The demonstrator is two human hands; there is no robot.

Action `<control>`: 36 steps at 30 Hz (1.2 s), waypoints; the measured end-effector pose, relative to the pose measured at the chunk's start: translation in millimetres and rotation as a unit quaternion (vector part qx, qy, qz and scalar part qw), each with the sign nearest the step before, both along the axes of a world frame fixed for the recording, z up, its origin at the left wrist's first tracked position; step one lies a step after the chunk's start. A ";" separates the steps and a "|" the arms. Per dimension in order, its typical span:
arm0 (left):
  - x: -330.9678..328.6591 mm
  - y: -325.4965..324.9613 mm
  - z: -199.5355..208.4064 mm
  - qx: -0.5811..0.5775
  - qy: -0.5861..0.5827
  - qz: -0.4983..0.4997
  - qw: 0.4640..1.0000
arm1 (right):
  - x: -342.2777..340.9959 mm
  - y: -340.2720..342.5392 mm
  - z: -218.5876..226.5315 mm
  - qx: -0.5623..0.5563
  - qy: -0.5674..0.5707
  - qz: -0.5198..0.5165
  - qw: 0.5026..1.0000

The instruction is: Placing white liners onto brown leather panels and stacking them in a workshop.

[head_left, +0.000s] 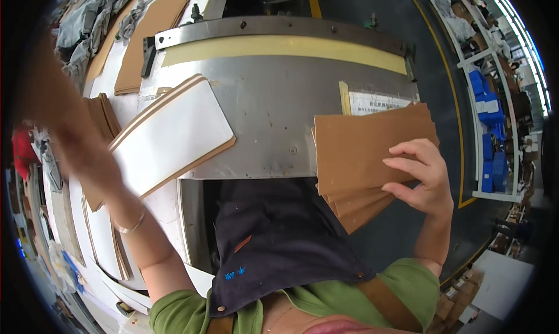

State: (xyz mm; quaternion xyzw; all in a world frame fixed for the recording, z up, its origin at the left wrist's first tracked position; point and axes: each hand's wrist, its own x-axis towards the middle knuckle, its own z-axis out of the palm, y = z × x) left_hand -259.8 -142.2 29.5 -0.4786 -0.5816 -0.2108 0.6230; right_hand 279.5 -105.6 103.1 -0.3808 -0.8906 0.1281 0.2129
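Has fanned brown panels (355,150) pointing lengthwise left-right; poises right hand (426,179), fingers half-open, over their right end; cannot tell blurred left hand (84,139)'s grip.

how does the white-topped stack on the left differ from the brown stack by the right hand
Color: the white-topped stack shows a white upper face, the brown stack a brown one.
Arrangement: the brown stack is visibly fanned out, while the white-topped stack is more closely aligned.
Pose: the white-topped stack lies slanted; the brown stack's top sheet sits straighter.
Both are piles of flat sheets with brown layers showing.
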 end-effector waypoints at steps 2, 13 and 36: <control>156.6 68.8 33.2 -0.232 -0.594 -0.249 0.729 | -11.4 20.1 2.3 0.043 0.012 0.027 0.999; 267.8 127.6 -42.8 -0.585 -0.192 -0.292 0.732 | -56.4 154.6 -103.4 0.070 -0.147 -0.065 0.984; 250.9 145.1 -38.3 -0.584 -0.259 -0.246 0.729 | -70.8 158.0 -103.3 0.050 -0.206 -0.113 0.971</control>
